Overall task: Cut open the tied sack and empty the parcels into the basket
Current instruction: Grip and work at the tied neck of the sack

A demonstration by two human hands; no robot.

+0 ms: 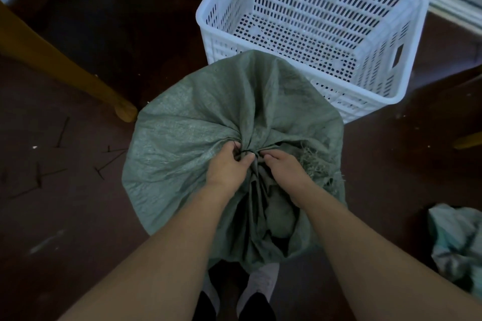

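Both hands are at the gathered neck of the green sack [208, 117]: the left hand [229, 167] pinches folds just beside the dark tie [246, 151], the right hand [284, 172] grips the bunched mouth. No blade shows, as far as I can tell. The tie is uncut; next needs a cutter. The white basket [407, 65] waits just behind the sack.

It looks like a parcel sorting room: a dark red floor [78, 216] with cut ties [39, 177], a white basket [407, 86], a wooden table leg [65, 68].

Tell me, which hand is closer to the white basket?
Right. The right hand grips the sack neck on the side towards the basket; the left hand is beside it, slightly farther.
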